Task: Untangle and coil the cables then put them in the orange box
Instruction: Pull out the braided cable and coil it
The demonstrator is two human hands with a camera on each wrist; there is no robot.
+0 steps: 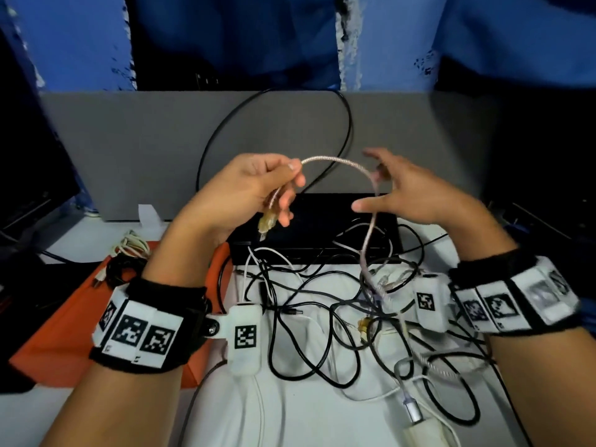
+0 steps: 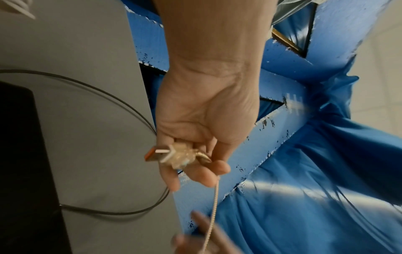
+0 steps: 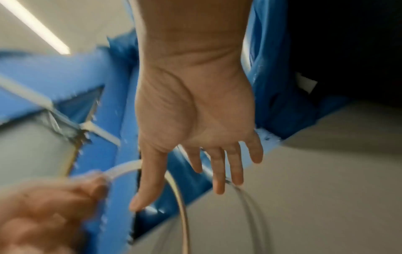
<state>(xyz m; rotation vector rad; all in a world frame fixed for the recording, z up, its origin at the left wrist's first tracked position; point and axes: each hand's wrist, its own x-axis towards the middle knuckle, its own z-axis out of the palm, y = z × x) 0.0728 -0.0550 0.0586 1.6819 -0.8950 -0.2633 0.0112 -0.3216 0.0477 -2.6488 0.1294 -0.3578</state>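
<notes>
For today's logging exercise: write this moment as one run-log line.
left hand: grips braided cable near its USB plug | right hand: open, cable draped across | orange box: holds coiled cables | tangle on table: remains

A white table [image 1: 316,414] fills the lower part of the head view. At the lower left of the frame an orange box [image 1: 64,330] lies on it, with coiled cables [image 1: 125,256] at its far end. At center and lower right a tangle of black and white cables [image 1: 325,321] spreads over the surface. A flat black box [image 1: 322,227] sits at the middle of the frame, against a grey panel [image 1: 129,150]. A white plug [image 1: 419,435] rests at the bottom edge.
</notes>
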